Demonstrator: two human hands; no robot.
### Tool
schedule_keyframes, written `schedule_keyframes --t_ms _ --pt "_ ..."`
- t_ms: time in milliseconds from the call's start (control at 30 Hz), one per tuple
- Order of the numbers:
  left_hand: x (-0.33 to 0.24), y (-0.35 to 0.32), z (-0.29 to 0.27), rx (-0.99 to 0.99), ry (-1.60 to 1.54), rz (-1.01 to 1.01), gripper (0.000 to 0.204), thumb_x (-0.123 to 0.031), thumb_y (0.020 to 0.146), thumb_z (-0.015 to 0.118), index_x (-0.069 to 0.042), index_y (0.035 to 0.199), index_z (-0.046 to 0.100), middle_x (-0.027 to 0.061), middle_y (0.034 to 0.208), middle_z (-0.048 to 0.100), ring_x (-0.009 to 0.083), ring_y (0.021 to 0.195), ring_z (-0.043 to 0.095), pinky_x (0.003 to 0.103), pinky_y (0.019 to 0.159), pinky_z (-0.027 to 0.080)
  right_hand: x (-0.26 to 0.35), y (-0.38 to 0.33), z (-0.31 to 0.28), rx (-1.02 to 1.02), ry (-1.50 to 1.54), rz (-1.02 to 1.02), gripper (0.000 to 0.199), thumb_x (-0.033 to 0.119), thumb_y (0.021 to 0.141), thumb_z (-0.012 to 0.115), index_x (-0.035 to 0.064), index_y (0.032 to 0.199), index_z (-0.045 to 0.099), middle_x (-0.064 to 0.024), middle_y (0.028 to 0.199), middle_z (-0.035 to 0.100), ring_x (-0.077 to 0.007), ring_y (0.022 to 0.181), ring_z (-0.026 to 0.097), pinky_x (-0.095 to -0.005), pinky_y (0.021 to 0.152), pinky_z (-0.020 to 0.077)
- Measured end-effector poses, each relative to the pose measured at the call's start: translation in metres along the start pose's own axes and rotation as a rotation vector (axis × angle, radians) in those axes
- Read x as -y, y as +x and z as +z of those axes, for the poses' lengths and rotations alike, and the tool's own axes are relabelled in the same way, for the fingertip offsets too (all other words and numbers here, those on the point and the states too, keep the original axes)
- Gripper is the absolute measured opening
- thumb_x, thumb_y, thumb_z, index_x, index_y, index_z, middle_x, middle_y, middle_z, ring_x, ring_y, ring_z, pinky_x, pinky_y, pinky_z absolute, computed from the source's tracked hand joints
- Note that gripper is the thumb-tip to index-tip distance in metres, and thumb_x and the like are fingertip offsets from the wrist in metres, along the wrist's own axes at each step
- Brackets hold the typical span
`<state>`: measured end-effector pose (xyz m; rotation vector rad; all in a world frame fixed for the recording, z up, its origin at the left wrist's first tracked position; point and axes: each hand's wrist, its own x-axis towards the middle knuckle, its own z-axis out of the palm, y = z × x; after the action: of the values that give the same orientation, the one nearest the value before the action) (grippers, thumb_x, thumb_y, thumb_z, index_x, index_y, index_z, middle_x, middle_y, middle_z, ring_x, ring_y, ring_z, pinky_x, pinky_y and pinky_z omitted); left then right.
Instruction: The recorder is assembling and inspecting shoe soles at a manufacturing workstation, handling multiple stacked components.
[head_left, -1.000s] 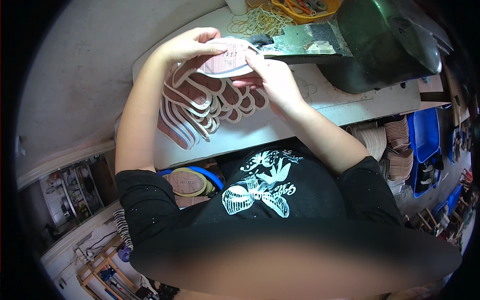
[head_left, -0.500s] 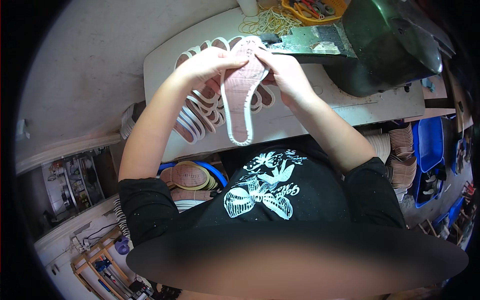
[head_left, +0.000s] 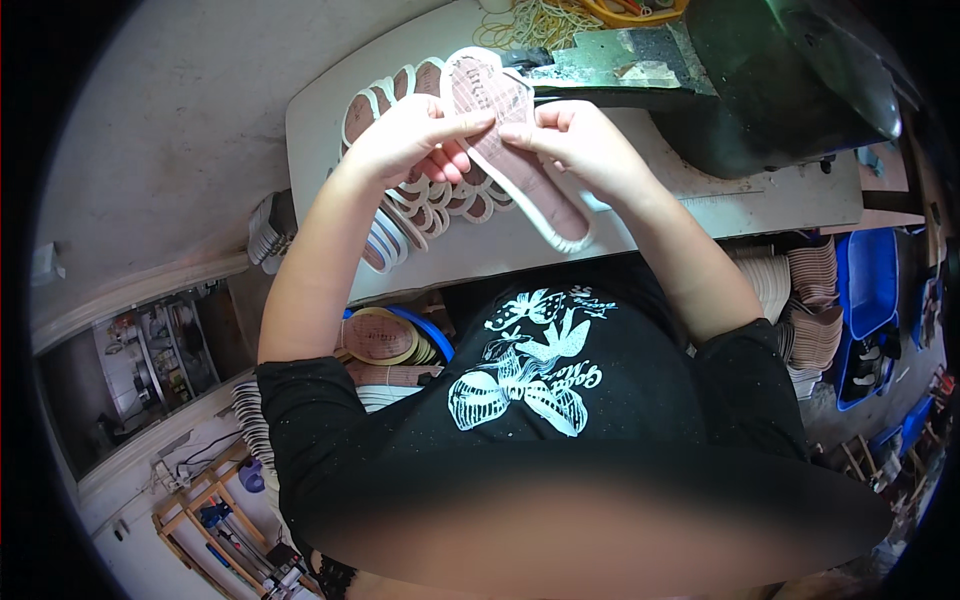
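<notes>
A shoe insole [head_left: 530, 188] with a brownish-pink face and a white bound rim is held up over the table, its wide end at the far left and its narrow end slanting toward me on the right. My left hand [head_left: 412, 142] grips its left edge, thumb on the face and fingers curled beneath. On the opposite edge, my right hand [head_left: 580, 150] pinches it with the thumb pressed on the face. Behind and below my left hand lies a fanned pile of similar insoles [head_left: 480, 207] with white rims, partly hidden by that hand.
A dark green machine [head_left: 770, 100] stands at the right of the white table [head_left: 690, 215], its arm [head_left: 620, 65] reaching left beyond the insole. Yellowish cord [head_left: 540, 25] lies behind it. Stacked insoles [head_left: 385, 340] sit below the table's front left; blue bins [head_left: 865, 285] are at right.
The insole has turned, its narrow end swinging right and its wide end shifting left. My right hand has moved slightly down along its edge. Both hands still hold it.
</notes>
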<state>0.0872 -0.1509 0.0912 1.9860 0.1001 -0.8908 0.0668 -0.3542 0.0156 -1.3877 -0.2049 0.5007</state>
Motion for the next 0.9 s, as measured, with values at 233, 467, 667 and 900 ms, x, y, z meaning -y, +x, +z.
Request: schedule_keyframes --t_ms 233,467,667,900 --pt "0.003 0.004 0.007 -0.157 -0.047 -0.001 0.042 -0.044 0.078 0.07 -0.005 0.065 0.061 0.0024 0.052 0.057 0.0051 0.042 0.053 0.016 0.038 0.039 -0.01 -0.013 -0.005 0.064 0.126 -0.009 0.026 0.023 0.089 0.061 -0.0016 0.094 0.067 -0.0019 0.078 0.066 -0.0045 0.065 0.057 -0.0213 0.061 0.0475" --pt "0.003 -0.009 0.008 -0.201 -0.071 -0.008 0.036 -0.038 0.08 0.069 -0.003 0.077 0.062 0.0027 0.059 0.06 0.0049 0.044 0.053 0.016 0.04 0.04 -0.011 -0.014 0.008 0.059 0.141 -0.054 0.025 0.021 0.089 0.06 -0.0023 0.096 0.067 -0.0011 0.079 0.066 -0.004 0.069 0.056 -0.0209 0.064 0.0472" --pt "0.038 -0.027 0.047 -0.243 -0.87 0.415 0.027 -0.009 0.086 0.058 0.002 0.11 0.055 0.0081 0.098 0.063 0.0152 0.087 0.062 0.027 0.08 0.049 0.006 -0.044 0.023 0.164 0.002 -0.103 0.019 0.017 0.082 0.069 -0.001 0.085 0.065 -0.0011 0.074 0.063 -0.0046 0.068 0.055 -0.0204 0.062 0.0451" --pt "0.033 -0.055 0.083 -0.523 -0.797 0.66 0.032 -0.007 0.087 0.054 0.005 0.116 0.049 0.0132 0.102 0.061 0.018 0.09 0.062 0.03 0.08 0.05 0.022 -0.058 0.03 -0.23 -0.182 -0.502 0.019 0.013 0.072 0.075 0.0005 0.08 0.063 -0.0078 0.074 0.061 -0.0138 0.063 0.058 -0.0268 0.058 0.0466"
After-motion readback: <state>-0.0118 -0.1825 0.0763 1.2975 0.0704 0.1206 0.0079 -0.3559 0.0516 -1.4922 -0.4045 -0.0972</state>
